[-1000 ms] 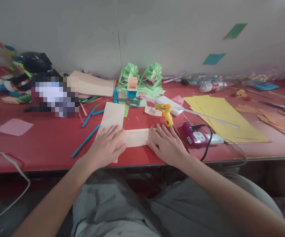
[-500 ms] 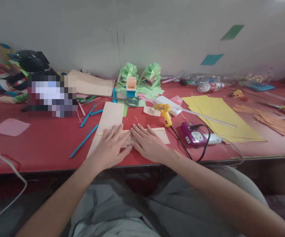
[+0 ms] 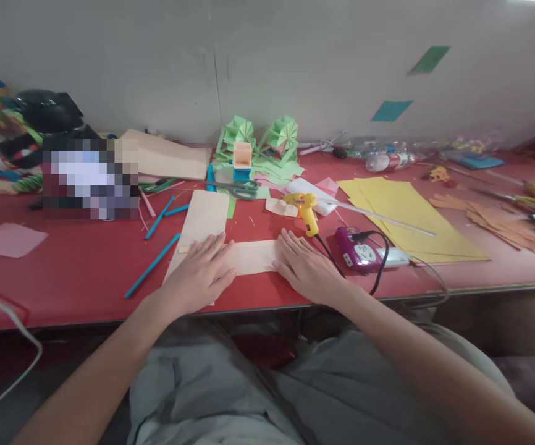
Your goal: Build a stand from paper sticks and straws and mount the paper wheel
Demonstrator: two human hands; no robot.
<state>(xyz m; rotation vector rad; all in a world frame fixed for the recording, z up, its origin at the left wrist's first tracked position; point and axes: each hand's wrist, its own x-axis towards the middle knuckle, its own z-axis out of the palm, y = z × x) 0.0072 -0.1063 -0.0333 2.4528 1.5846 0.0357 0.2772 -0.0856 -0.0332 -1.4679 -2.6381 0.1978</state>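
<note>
A folded tan paper strip (image 3: 253, 256) lies flat across the near part of the red table (image 3: 82, 272). My left hand (image 3: 197, 276) presses palm-down on its left end, where it overlaps a longer tan sheet (image 3: 202, 217). My right hand (image 3: 305, 267) lies flat on the strip's right end with fingers spread. Neither hand grips anything. A yellow glue gun (image 3: 305, 210) rests just beyond my right hand.
A purple power strip (image 3: 359, 254) with black cord sits right of my hand. Yellow paper sheets (image 3: 411, 213), scissors (image 3: 240, 188), green folded paper pieces (image 3: 267, 139), blue sticks (image 3: 151, 262), a pink sheet (image 3: 8, 240) and brown paper scraps (image 3: 503, 222) lie around.
My right hand slid from the strip's right end to its middle beside my left hand, then back out to the right end. My left hand stayed in place.
</note>
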